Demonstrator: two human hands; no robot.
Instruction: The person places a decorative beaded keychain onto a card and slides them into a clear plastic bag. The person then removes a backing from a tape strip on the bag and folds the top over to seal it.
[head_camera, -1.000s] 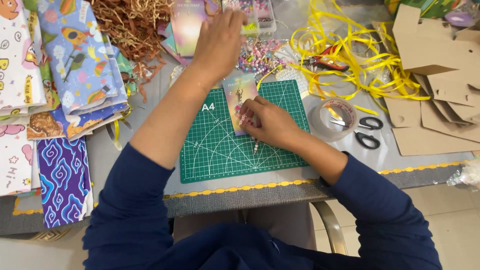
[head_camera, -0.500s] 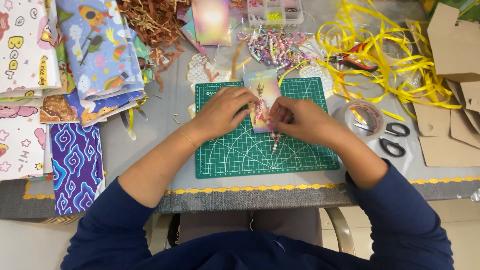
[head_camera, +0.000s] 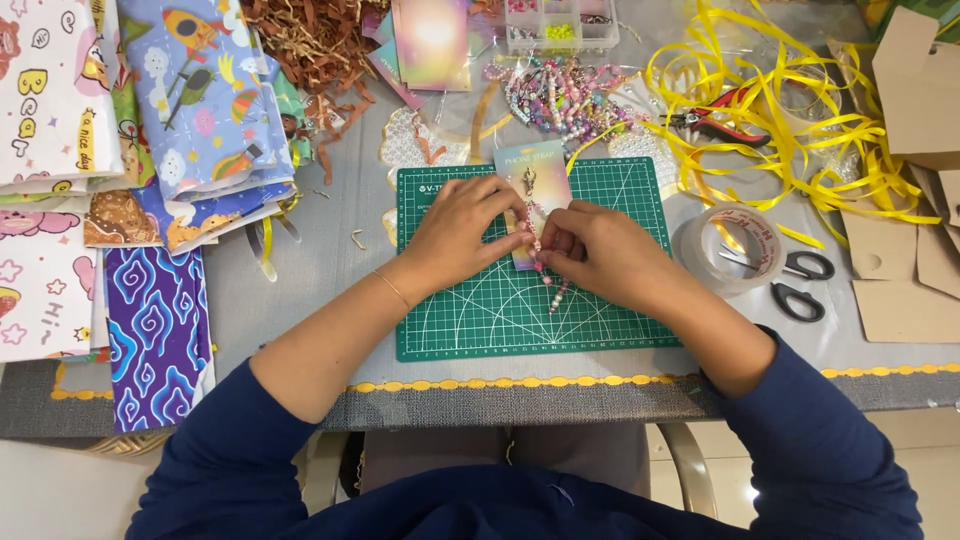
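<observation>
A green cutting mat (head_camera: 610, 320) lies in front of me on the grey table. A small pastel card (head_camera: 538, 176) rests on it with a beaded strap (head_camera: 553, 293) hanging down its middle. My left hand (head_camera: 462, 230) presses on the card's left side, fingers curled at the strap. My right hand (head_camera: 600, 252) meets it from the right, fingertips pinching the strap against the card. The strap's lower beads trail out below my hands.
Patterned paper sheets (head_camera: 150, 150) are stacked at the left. Brown paper shreds (head_camera: 310, 40), more pastel cards (head_camera: 432, 40), a bead box (head_camera: 560, 22) and loose beads (head_camera: 565, 95) sit behind. Yellow ribbon (head_camera: 800, 130), red pliers (head_camera: 715, 118), a tape roll (head_camera: 730, 250), scissors (head_camera: 800, 285) and cardboard pieces (head_camera: 915, 90) lie at the right.
My left hand came back from the far side of the table to the card. Both hands now meet over the card and strap on the mat.
</observation>
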